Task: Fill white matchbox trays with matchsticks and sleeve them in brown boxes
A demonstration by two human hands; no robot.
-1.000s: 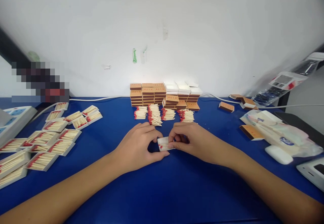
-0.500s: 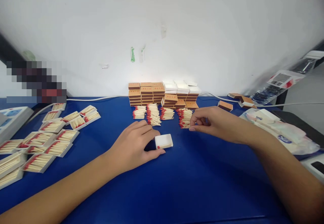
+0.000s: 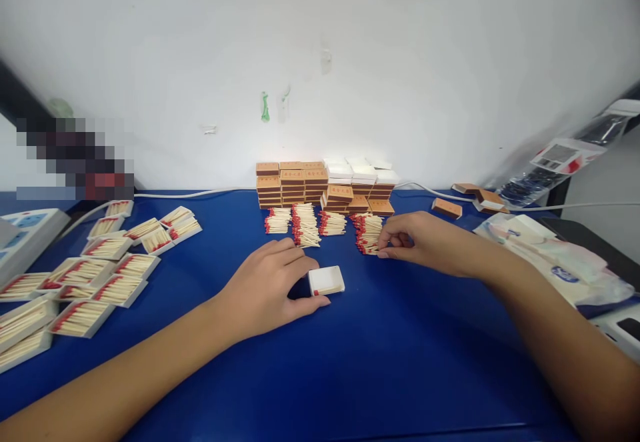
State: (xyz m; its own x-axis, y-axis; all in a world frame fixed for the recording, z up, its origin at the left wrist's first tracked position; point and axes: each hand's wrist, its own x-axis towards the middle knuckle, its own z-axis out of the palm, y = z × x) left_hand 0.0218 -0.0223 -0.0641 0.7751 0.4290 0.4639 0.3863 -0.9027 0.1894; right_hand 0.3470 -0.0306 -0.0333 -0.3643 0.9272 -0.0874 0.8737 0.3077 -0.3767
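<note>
A small white matchbox tray point(image 3: 328, 275) lies on the blue table with a little matchstick point(image 3: 330, 290) along its near side. My left hand point(image 3: 265, 282) steadies its left end, index finger at the far corner and thumb at the near one. To the right, my right hand point(image 3: 417, 242) pinches thumb and forefinger at the near end of the rightmost pile of red-headed matches point(image 3: 369, 230). Its fingertips are on the plain ends of the lowest match there; how many they grip is unclear. Other match piles point(image 3: 305, 225) line up to the left.
Stacked brown matchboxes point(image 3: 291, 185) and white-topped boxes point(image 3: 360, 174) stand against the wall. Several match-filled trays point(image 3: 83, 319) spread across the left side. Loose matchboxes point(image 3: 447, 208), a plastic packet point(image 3: 560, 265) and a white cable point(image 3: 200, 195) lie about.
The view has shifted slightly. My right hand stays at the near end of the rightmost match pile with its fingertips together; my left hand and the tray keep their places.
</note>
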